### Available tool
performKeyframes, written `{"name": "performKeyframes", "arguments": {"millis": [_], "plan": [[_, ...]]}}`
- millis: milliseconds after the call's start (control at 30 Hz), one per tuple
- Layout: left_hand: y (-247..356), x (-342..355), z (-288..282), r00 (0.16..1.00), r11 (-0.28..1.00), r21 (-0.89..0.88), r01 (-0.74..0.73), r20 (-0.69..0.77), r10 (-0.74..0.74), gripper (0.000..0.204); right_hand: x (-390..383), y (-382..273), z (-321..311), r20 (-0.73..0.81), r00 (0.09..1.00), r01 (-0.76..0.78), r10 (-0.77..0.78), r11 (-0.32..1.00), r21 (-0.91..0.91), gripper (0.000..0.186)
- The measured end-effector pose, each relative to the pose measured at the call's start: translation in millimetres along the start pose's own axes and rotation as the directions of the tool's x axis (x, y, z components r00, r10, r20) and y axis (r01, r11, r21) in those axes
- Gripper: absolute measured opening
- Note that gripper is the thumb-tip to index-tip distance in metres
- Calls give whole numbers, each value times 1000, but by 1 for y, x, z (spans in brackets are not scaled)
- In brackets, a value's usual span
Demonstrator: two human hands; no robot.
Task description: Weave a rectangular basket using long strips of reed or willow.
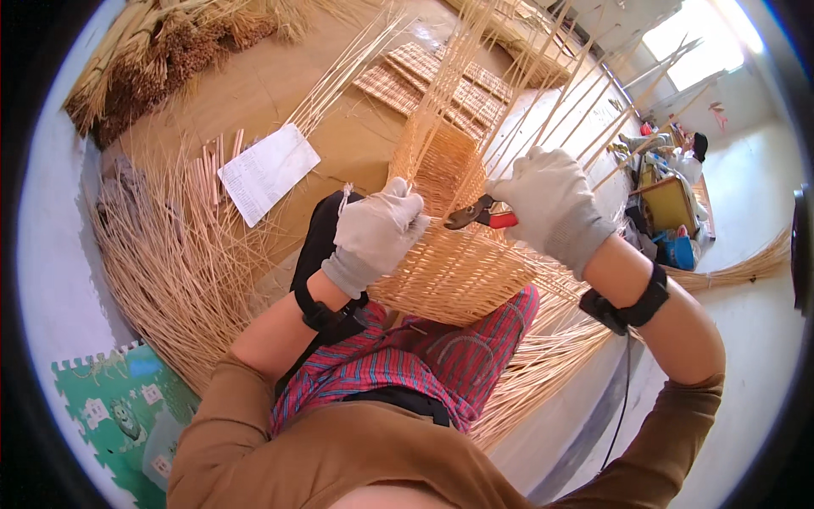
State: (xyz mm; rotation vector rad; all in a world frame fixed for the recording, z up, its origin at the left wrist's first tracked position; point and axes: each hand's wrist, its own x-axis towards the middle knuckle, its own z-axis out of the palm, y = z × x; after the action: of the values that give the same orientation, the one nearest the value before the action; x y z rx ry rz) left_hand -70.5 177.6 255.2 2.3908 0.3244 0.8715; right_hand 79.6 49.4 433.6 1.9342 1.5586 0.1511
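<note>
Basket (458, 276): straw-coloured, closely woven, long loose stakes rising beyond it; rests on striped trousers (365, 365). Left hand (381, 225): gloved fingers curled together at basket's left side; cannot tell whether a strand is pinched. Right hand (551, 199): fingers clamped on red-handled cutters (475, 214), blades over the weave. Tan floor (348, 144) bears reeds (161, 263), 1 white sheet (269, 172). Window (695, 47) upper right, bright.
</note>
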Motion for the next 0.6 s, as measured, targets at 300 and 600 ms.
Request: {"name": "performKeyframes", "arguments": {"millis": [300, 600], "plan": [[14, 1, -2, 996, 996, 37, -84, -7, 85, 17, -42, 40, -1, 9, 1000, -8, 8, 999, -43, 52], [28, 5, 22, 968, 957, 196, -216, 169, 184, 10, -49, 21, 21, -128, 991, -44, 46, 999, 18, 34]]}}
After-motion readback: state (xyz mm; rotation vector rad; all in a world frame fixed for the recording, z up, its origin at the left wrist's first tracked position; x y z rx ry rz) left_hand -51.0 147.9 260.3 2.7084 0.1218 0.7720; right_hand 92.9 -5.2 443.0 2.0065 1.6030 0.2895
